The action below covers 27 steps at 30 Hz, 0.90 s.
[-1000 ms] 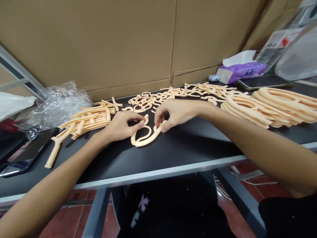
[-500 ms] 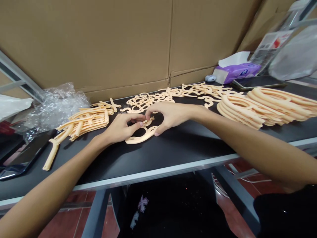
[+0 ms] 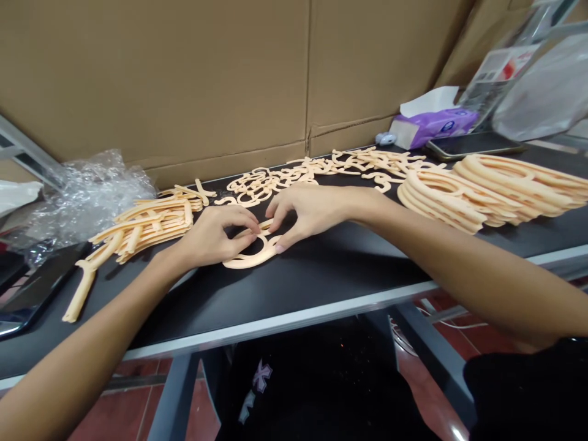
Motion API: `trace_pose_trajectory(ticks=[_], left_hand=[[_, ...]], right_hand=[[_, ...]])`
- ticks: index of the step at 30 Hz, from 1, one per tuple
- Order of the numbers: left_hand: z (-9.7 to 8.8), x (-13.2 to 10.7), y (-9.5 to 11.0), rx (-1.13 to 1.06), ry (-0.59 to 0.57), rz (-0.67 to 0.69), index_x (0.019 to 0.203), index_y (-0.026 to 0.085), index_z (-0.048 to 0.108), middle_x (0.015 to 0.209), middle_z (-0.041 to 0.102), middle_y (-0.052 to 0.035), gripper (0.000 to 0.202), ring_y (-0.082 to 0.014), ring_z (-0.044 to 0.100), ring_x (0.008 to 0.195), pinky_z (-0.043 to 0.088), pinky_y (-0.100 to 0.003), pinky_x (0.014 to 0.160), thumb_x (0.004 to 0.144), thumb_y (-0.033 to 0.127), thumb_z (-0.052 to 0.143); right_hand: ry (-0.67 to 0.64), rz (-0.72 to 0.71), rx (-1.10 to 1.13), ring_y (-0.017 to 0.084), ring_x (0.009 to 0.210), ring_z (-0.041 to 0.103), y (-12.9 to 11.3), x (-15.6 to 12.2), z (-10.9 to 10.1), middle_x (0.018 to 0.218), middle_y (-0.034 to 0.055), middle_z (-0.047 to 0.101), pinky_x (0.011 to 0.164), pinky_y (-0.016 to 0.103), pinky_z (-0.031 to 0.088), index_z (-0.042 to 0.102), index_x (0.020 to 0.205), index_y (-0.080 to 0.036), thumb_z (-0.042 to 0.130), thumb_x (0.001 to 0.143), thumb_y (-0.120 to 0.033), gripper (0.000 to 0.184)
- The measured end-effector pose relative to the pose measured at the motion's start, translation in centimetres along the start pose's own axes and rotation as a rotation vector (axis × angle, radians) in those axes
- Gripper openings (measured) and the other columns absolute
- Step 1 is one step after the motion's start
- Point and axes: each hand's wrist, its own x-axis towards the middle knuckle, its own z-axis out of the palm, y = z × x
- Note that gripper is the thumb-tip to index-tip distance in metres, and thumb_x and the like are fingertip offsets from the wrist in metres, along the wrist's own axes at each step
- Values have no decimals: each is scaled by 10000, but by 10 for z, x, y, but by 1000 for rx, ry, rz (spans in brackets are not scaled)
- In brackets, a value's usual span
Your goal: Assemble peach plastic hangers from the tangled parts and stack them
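Observation:
A flat, cream plastic hanger body (image 3: 252,260) with a large rounded opening lies on the black tabletop between my hands. My left hand (image 3: 218,236) bends over its left side, thumb and fingertips pinched at the part's upper middle. From the right, my right hand (image 3: 307,214) spans the same part, its thumb on the lower right edge and its fingers at the top. A short cream strip shows under those fingers; my hands hide most of it. Behind my hands lies a spread of curved cream hooks (image 3: 261,185).
Straight cream arms (image 3: 147,226) are piled at left, near crumpled clear plastic (image 3: 98,196) and a dark phone (image 3: 43,288). Stacked hanger bodies (image 3: 441,199) stand at right. Behind them are another phone (image 3: 473,145) and a purple tissue pack (image 3: 436,125). Cardboard (image 3: 206,79) walls the back.
My view has shifted slightly, so the scene sits a little further left. My right fingers have come down nearer the part's top, and my right thumb has moved in along its edge.

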Motion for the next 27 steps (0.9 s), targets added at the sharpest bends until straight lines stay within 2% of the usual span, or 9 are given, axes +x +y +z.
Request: trace_pose_trajectory(ticks=[6, 11, 14, 16, 18, 23, 27], left_hand=[[-3, 2, 6, 1, -42, -53, 840, 222, 836, 1002, 835, -60, 226, -196, 782, 873, 588, -286, 841, 913, 332, 652], [-1, 3, 6, -53, -70, -151, 926, 245, 847, 1069, 835, -51, 265, -224, 778, 951, 593, -323, 912, 907, 430, 659], [-2, 3, 7, -102, -36, -224, 999, 234, 843, 1097, 830, -57, 297, -242, 764, 1011, 585, -345, 962, 899, 461, 679], [-3, 3, 7, -92, 20, -266, 1024, 228, 835, 1094, 826, -58, 318, -251, 753, 1026, 585, -364, 971, 901, 472, 672], [-3, 2, 6, -56, 67, -289, 1038, 232, 828, 1101, 820, -48, 315, -252, 744, 1036, 586, -376, 969, 905, 464, 660], [4, 0, 1, -20, 49, -277, 1039, 232, 818, 1099, 819, -43, 292, -242, 747, 1011, 586, -378, 946, 924, 441, 651], [11, 0, 2, -13, 9, -209, 1025, 240, 812, 1089, 819, -53, 284, -250, 746, 1028, 564, -396, 987, 953, 448, 632]], right_hand=[[-12, 39, -19, 241, 1040, 714, -9, -2, -1, 1164, 81, 803, 860, 320, 505, 830, 1146, -190, 875, 732, -489, 513], [-3, 67, -100, 209, 863, 668, -17, -6, -4, 1013, 78, 785, 724, 311, 444, 810, 1092, -165, 851, 737, -481, 478], [29, 80, -176, 228, 896, 662, -22, -20, -5, 1049, 87, 780, 742, 322, 424, 784, 1146, -169, 796, 772, -487, 490], [66, 121, -226, 271, 990, 672, -27, -38, -6, 1152, 110, 773, 797, 343, 441, 762, 1204, -180, 766, 784, -479, 516], [116, 222, -265, 302, 1036, 673, -32, -61, -9, 1194, 113, 764, 835, 364, 455, 759, 1210, -200, 767, 773, -488, 524], [286, 473, -370, 316, 957, 690, -41, -136, -24, 1122, 99, 771, 799, 407, 463, 758, 1180, -225, 693, 793, -619, 556], [519, 797, -584, 314, 825, 691, -31, -197, -34, 936, 87, 785, 710, 412, 442, 759, 1168, -262, 587, 760, -731, 645]])
